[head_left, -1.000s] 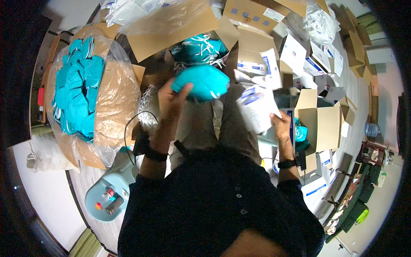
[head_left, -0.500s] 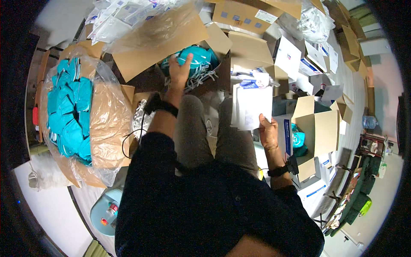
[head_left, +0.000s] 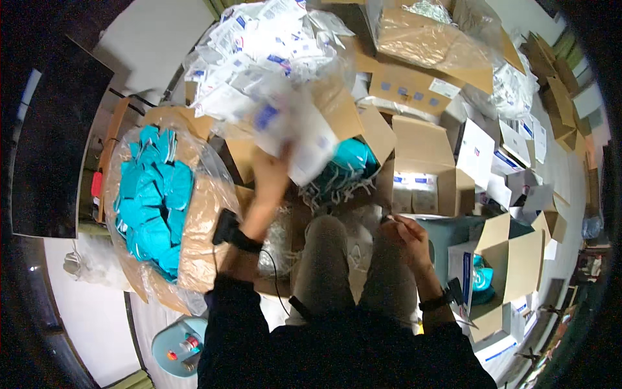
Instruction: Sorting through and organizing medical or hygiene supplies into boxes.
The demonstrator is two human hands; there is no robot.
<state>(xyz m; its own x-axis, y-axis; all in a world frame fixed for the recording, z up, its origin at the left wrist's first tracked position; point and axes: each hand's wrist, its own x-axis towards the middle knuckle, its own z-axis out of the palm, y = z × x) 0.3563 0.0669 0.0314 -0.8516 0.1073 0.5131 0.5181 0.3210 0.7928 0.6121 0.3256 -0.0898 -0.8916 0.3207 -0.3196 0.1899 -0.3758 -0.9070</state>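
Big brown cardboard box lined with clear plastic (head_left: 208,243) is sitting at left, holding teal fabric masks (head_left: 150,204); a heap of white plastic packets with blue print (head_left: 259,55) is filling the top, and teal domed masks with white straps (head_left: 353,155) are lying in a smaller box ahead. One flat white packet, blurred (head_left: 310,144), is showing between heap and strapped masks, left hand (head_left: 272,172) pinching its near edge. Right hand (head_left: 411,236) is hovering by the right thigh, fingers bunching; can't tell whether they're holding anything.
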